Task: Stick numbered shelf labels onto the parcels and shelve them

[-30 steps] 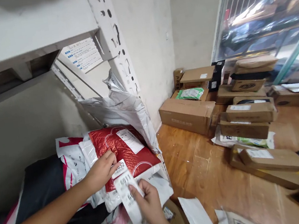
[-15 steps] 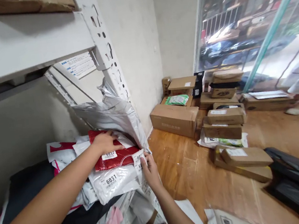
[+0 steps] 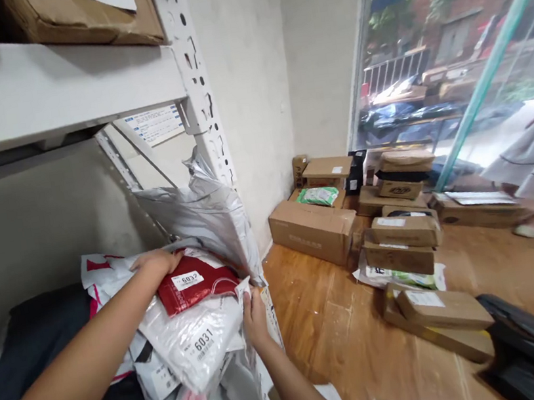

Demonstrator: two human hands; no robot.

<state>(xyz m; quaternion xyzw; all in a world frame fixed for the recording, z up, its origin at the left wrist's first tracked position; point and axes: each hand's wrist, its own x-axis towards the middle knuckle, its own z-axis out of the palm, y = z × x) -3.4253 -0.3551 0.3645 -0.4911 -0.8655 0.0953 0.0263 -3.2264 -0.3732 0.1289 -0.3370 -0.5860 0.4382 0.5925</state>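
Red packet [image 3: 200, 290]: lay left of centre in the lower half of the frame, its near edge over a white packet [image 3: 174, 329]; a label reading 6032 [image 3: 189, 279] sat on its face.
White packet: wrapped in clear, creased film, with a label reading 6031 [image 3: 202, 343] on its near part.
Left hand [image 3: 154, 262]: rested at the far left edge of the red packet; whether its fingers gripped could not be told.
Right hand [image 3: 254, 314]: thumb and fingers pinched together on the top of a label strip [image 3: 243, 288], just beside the red packet's right end.
Label strip: trailed below the hand toward the bottom of the frame, its print too small to read.
Numbers in place: two, 6031 and 6032, both lying flat.
Numbers outstanding: by judgement, whatever the strip bore, as it was in hand and on no packet.
Silver-grey bag [image 3: 199, 213]: stood behind the packets, against the rack post [image 3: 207, 106].
Floor stock: brown cartons [image 3: 313, 230], right of centre.
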